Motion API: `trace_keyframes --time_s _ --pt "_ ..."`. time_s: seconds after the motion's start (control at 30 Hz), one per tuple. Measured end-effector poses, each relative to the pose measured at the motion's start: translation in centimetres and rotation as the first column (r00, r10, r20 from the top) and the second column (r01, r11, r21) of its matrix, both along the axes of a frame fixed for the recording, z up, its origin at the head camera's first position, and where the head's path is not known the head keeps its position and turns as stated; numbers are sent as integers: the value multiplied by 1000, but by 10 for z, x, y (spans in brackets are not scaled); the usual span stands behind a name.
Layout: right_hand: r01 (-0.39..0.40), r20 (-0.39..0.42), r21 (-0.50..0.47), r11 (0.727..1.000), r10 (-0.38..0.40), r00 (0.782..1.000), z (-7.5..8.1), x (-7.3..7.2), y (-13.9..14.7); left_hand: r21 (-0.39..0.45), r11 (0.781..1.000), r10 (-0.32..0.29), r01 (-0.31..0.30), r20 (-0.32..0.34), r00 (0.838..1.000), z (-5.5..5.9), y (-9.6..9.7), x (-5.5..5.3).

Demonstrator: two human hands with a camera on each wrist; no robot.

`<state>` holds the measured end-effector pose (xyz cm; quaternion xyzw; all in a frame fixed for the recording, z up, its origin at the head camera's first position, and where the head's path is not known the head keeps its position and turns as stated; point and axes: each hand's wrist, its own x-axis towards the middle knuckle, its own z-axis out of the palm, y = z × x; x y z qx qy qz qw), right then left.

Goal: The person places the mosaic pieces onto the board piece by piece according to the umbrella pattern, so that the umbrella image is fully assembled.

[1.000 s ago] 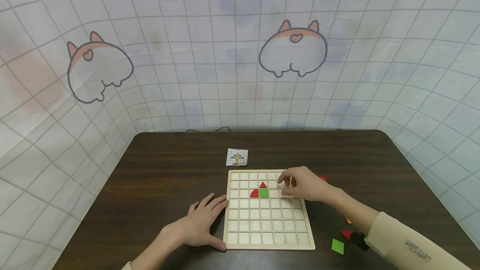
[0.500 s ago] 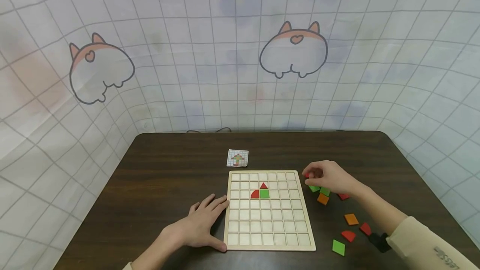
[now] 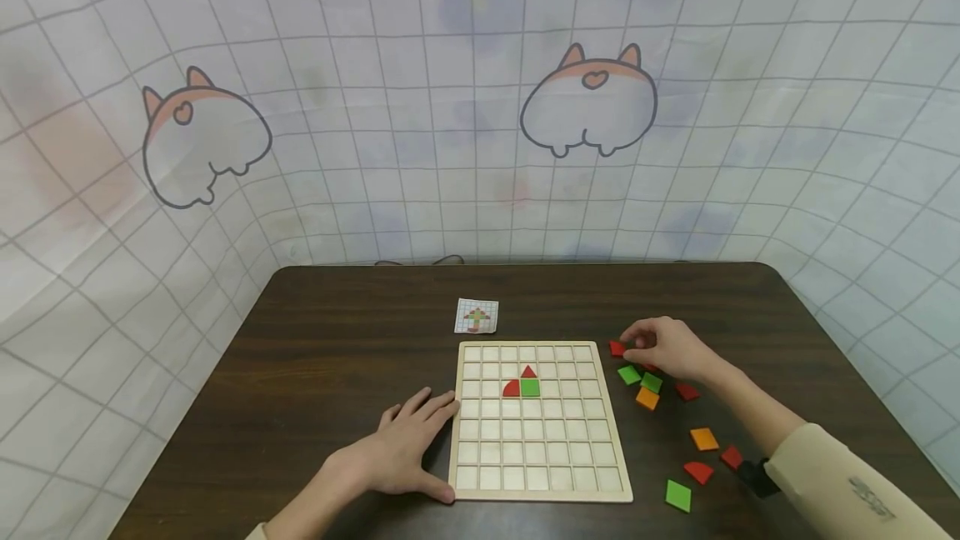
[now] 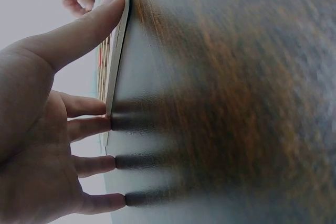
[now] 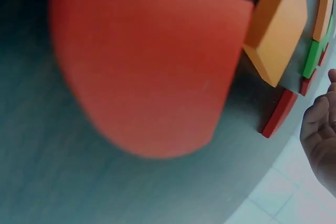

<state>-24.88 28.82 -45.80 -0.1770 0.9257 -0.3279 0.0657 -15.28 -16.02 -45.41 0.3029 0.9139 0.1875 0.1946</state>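
A pale wooden grid board (image 3: 522, 451) lies on the dark table. A red triangle tile (image 3: 528, 372), a red quarter-circle tile (image 3: 512, 388) and a green square tile (image 3: 530, 387) sit together in its cells. My left hand (image 3: 401, 444) rests at the board's left edge with fingers spread, thumb near the lower corner. Beyond the board's right side, my right hand (image 3: 669, 347) hovers over loose tiles with bent fingers and a gap between thumb and index finger. A red tile (image 3: 617, 348) lies just left of those fingertips. Another red piece is mostly hidden beneath the hand.
A small printed pattern card (image 3: 476, 317) lies behind the board. Right of the board are scattered green tiles (image 3: 629, 374), orange tiles (image 3: 704, 439) and red quarter-circle tiles (image 3: 698, 472). A dark object (image 3: 757, 479) shows beside the right sleeve. A grid-patterned curtain (image 3: 420, 107) stands behind the table.
My right hand has moved from above the board to the loose tiles on the right, then slightly further right, uncovering the red tile. My left hand stays at the board's edge.
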Motion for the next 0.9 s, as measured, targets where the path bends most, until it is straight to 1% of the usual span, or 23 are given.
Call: trace_keyframes --time_s 0.2,0.4,0.5,0.67,0.9 --pt "-6 -10 13 1000 6 1000 -5 -5 -5 -1 1000 2 -2 2 1000 0 0 0" --pt "13 3 42 999 -14 1000 -11 -9 -9 -1 1000 -2 2 -4 1000 -1 0 -1" --pt "18 -7 58 998 -17 1000 -12 -10 -11 2 1000 -3 3 -6 1000 -2 0 -1" --pt "28 -29 73 997 -26 999 -11 -9 -13 6 1000 -3 3 -1 1000 -2 1 -1" --pt "26 -9 61 998 -25 1000 -7 -6 -17 4 1000 5 -5 2 1000 -1 0 -1"
